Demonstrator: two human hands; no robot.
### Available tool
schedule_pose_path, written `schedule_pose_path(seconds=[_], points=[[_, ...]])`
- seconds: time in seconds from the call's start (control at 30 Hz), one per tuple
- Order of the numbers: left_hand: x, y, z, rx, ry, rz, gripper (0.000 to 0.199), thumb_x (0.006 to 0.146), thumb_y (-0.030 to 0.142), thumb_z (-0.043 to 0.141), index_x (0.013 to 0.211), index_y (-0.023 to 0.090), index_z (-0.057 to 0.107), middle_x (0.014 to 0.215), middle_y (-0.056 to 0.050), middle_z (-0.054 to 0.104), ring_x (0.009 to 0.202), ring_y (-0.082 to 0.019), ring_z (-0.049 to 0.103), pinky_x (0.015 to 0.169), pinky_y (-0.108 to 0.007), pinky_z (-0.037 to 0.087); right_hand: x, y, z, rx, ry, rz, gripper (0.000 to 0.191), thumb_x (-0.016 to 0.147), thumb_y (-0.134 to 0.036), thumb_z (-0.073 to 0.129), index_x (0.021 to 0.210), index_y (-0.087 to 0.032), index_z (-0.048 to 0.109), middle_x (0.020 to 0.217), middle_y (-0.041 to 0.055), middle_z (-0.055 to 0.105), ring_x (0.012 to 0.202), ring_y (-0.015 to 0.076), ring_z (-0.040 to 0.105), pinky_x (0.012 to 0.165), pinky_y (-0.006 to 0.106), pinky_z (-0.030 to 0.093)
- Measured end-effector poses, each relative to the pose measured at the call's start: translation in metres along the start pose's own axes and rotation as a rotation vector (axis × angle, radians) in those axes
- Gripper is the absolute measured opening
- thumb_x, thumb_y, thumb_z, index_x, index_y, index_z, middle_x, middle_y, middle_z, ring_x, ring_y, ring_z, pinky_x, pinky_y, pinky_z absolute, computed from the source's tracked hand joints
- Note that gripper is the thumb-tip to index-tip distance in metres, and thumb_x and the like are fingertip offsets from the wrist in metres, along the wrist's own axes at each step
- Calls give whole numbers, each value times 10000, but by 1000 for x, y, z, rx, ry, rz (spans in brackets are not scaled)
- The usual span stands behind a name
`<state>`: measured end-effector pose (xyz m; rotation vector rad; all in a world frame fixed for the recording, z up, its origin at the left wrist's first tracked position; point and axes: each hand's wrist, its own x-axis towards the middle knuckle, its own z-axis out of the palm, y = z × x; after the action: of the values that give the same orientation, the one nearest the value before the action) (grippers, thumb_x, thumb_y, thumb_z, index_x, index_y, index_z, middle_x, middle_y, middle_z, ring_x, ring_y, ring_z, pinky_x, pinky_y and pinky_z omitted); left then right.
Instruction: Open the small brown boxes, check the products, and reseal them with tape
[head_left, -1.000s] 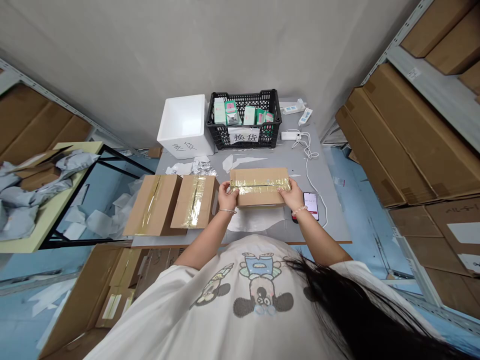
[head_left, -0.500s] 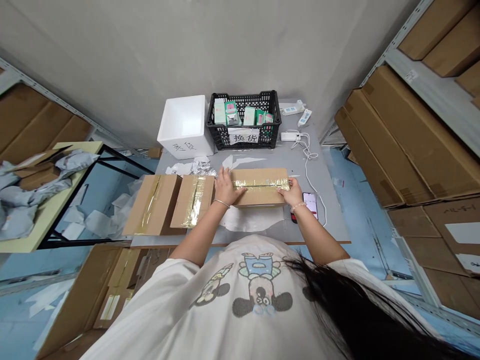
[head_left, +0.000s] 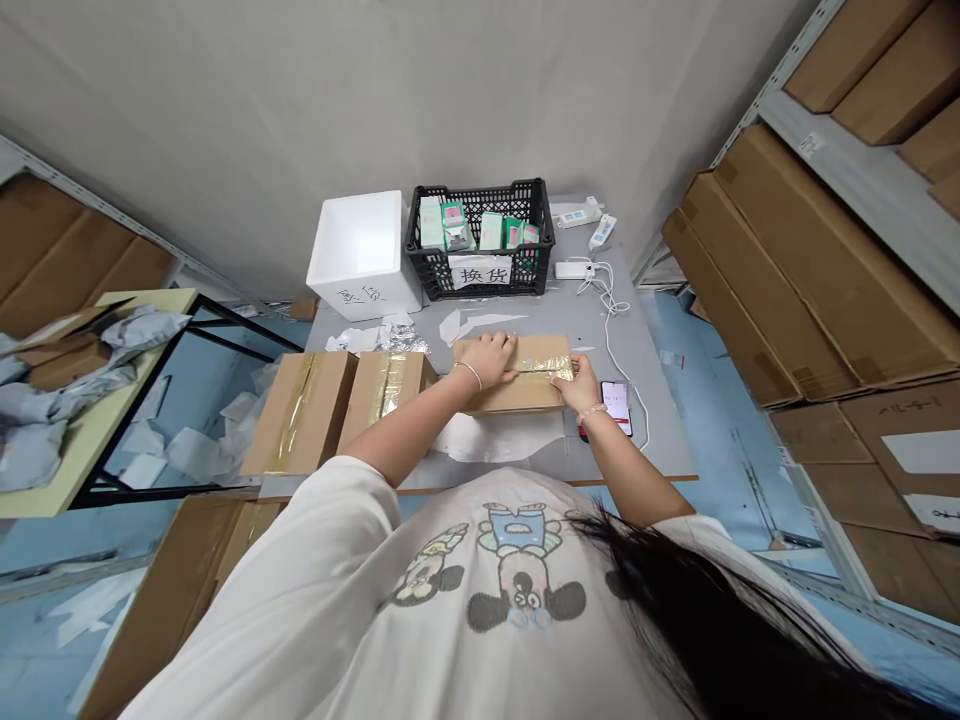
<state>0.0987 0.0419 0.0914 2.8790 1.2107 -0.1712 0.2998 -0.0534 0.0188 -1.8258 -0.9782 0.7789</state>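
Left of the left fingers (head_left: 489, 360), two taped cartons (head_left: 297, 412) stand side by side and block low sideways passage. Beyond the fingers, a strip of worktop (head_left: 562, 315) strewn with flat scraps (head_left: 480, 322) gives low room, up to the black crate (head_left: 480, 240) and white foam box (head_left: 360, 255), whose walls close the far side. Right of the right fingers (head_left: 574, 378), a phone (head_left: 616, 405) and a looping white cable (head_left: 616, 345) lie in the way; above them the air is open.

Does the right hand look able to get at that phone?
Probably yes: the phone lies beside the right hand, with nothing seen lying on its screen, though that hand would likely have to leave the box.
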Motion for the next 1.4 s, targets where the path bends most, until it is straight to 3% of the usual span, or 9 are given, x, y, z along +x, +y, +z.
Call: schedule_pose_path(seconds=[0.23, 0.43, 0.63, 0.8, 0.97, 1.13, 1.2, 1.3, 1.4], points=[[10, 15, -7, 2, -80, -62, 753, 800, 614, 561, 1337, 93, 476, 1258, -219, 524, 1113, -378, 510, 890, -430, 415, -4, -1, 1, -49, 20, -28, 506, 621, -279, 713, 1088, -215, 529, 1073, 67, 680, 937, 223, 655, 859, 370, 508], [12, 19, 3, 87, -21, 31, 766, 886, 524, 463, 1470, 51, 315, 1288, -278, 502, 1065, -412, 558, 856, -484, 410, -5, 1, 1, -56, 20, -45, 511, 660, -300, 707, 1130, -213, 528, 1124, 82, 676, 1002, 238, 647, 906, 400, 500], [22, 7, -9, 79, -138, 140, 596, 928, 445, 401, 1382, 60, 431, 1201, -285, 581, 1000, -371, 628, 830, -460, 439, -10, 4, 3, 2, -2, -98, 643, 714, -351, 698, 1294, -180, 479, 1279, 144, 610, 1161, 269, 593, 1012, 433, 456], [33, -3, -27, -20, -297, 193, 442, 957, 412, 359, 1260, 142, 534, 994, -170, 703, 879, -278, 673, 795, -368, 459, -11, 11, -1, 3, -51, -116, 761, 745, -408, 695, 1409, -160, 416, 1358, 171, 562, 1234, 291, 556, 1069, 460, 416], [54, -42, -44, -87, -231, 203, 386, 974, 338, 324, 1143, 142, 610, 983, -145, 714, 871, -240, 668, 789, -320, 458, -14, 21, -7, 5, -141, -202, 845, 790, -417, 672, 1509, -173, 301, 1503, 173, 424, 1382, 271, 423, 1153, 453, 320], [70, -76, -29, -103, -192, -95, 459, 968, 468, 370, 1068, 147, 682, 1059, -148, 710, 1005, -259, 654, 863, -310, 466, -26, 11, -17, -226, -234, -382, 668, 877, -363, 580, 1499, -265, 358, 1576, 114, 314, 1474, 267, 255, 1177, 510, 254], [70, -74, -12, -138, -225, -233, 472, 962, 472, 387, 1072, 135, 700, 1099, -165, 705, 1045, -269, 650, 898, -317, 468, -29, -1, -22, -438, -239, -475, 528, 884, -361, 577, 1400, -280, 501, 1610, 97, 238, 1503, 319, 128, 1177, 606, 141], [69, -63, 9, -206, -290, -274, 479, 978, 429, 354, 1077, 126, 712, 1135, -167, 702, 1064, -261, 653, 930, -316, 469, -28, -18, -30, -636, -308, -602, 519, 801, -467, 686, 1253, -229, 595, 1633, 125, 147, 1499, 397, 35, 1135, 698, 46], [73, -60, 11, -218, -163, -307, 535, 1001, 431, 273, 1109, 124, 697, 1125, -174, 706, 1060, -267, 661, 934, -341, 477, -23, -32, -39, -683, -436, -719, 617, 699, -519, 770, 1190, -196, 584, 1608, 160, 208, 1491, 406, 92, 1138, 690, 50]])
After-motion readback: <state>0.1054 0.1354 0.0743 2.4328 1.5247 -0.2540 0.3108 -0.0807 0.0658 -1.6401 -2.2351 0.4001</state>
